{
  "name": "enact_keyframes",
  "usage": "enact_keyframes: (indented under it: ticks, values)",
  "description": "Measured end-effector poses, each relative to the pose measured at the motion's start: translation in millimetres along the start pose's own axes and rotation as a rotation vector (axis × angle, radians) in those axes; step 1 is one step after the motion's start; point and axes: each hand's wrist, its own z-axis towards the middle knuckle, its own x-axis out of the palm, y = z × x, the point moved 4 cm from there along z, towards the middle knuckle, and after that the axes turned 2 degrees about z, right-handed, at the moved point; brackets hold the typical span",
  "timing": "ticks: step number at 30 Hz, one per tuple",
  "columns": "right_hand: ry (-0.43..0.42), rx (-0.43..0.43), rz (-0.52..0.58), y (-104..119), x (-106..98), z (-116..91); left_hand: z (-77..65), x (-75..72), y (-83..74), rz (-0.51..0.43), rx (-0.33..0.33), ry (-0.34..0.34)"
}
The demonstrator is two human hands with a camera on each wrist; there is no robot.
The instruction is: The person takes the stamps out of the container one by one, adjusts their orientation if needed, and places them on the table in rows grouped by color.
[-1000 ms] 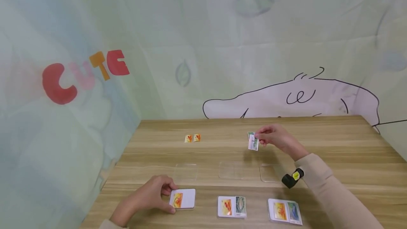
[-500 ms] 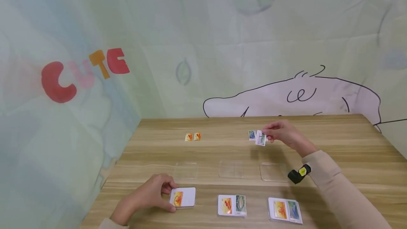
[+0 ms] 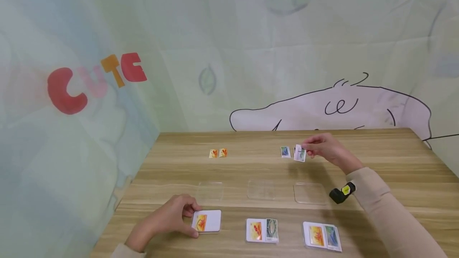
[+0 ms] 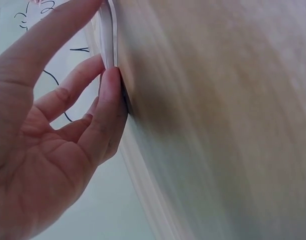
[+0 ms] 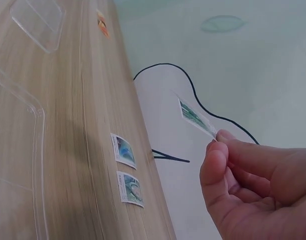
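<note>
Between thumb and forefinger my right hand (image 3: 328, 149) pinches a small stamp (image 3: 299, 153) with a pale green picture, raised above the table. In the right wrist view that stamp is tilted and clear of the wood. Below it lie a blue-green stamp (image 5: 124, 151) and a green stamp (image 5: 131, 189), side by side. At the front left my left hand (image 3: 171, 219) holds a white card (image 3: 214, 220) by its left side, thumb on the near edge, fingers on the far one. An orange stamp (image 3: 201, 223) covers the card's left part. The left wrist view shows this card edge-on.
Two white cards, a middle one (image 3: 262, 240) and a right one (image 3: 306, 234), each carry an orange and a green or blue stamp. Clear plastic cases (image 3: 310, 193) lie in a row behind them. Two orange stamps (image 3: 223, 153) lie at the back left of the wooden table (image 3: 172, 170).
My right hand has moved right and slightly back with the pinched stamp, away from over the blue-green stamp, which now shows fully. The left hand stays on its card.
</note>
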Motion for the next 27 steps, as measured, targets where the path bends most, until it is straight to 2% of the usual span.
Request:
enact_keyframes:
  ticks: [27]
  values:
    - [-0.004, 0.057, 0.009, -9, -19, 4, 0.7, 0.2, -1.5, -0.007, -0.001, 0.004]
